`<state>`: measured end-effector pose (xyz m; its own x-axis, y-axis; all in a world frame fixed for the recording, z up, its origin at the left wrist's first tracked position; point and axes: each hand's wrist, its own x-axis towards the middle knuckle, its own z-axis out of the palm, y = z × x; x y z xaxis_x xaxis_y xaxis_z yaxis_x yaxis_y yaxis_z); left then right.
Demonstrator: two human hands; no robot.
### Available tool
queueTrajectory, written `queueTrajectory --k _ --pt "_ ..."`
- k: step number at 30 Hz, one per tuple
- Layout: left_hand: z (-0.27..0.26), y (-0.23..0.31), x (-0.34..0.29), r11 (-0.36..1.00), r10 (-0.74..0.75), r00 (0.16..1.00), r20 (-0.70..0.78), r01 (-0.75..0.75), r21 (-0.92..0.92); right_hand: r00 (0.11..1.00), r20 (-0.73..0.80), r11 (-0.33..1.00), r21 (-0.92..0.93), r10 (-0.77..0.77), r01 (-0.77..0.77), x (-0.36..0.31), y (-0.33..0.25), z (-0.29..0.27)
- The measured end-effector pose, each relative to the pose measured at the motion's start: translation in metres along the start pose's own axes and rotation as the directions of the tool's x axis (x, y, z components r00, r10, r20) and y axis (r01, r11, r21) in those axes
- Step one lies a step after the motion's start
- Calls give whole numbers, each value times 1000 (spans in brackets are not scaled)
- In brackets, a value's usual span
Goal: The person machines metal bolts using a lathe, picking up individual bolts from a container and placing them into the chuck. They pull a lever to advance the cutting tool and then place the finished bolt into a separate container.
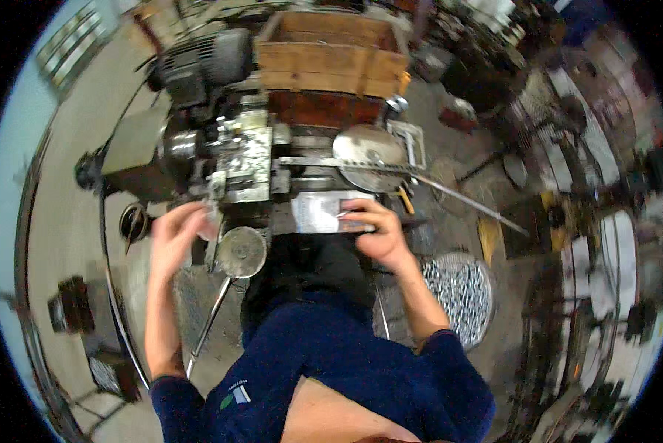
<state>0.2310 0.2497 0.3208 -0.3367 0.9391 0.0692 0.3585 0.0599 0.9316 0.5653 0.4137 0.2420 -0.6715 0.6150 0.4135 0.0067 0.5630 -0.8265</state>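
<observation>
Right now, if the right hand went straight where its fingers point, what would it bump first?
The right hand would probably meet the flat silvery piece first. They overlap in view; whether they touch is unclear.

left hand [171,238] — blurred, heaped metal pieces [458,301] — indistinct

A wooden crate [331,68] of brown boards stood on the far side. To the right, a round container [490,299] held many small shiny metal pieces [457,299]. At far left was a barred window [69,46].
</observation>
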Motion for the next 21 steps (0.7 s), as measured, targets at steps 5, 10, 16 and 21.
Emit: queueTrajectory --k 5,10,16,21 --pt "64 4 11 911 73 945 318 66 -407 959 163 907 392 -231 152 67 -77 86" --pt "65 -5 -2 842 -49 975 216 157 -516 941 116 897 360 -316 257 72 -67 103" --pt "48 -4 -2 999 -45 995 92 46 -2 914 260 944 -20 -312 328 81 -73 109" --pt "31 -3 8 995 60 996 60 -65 81 857 358 912 -34 -371 409 106 -78 109"
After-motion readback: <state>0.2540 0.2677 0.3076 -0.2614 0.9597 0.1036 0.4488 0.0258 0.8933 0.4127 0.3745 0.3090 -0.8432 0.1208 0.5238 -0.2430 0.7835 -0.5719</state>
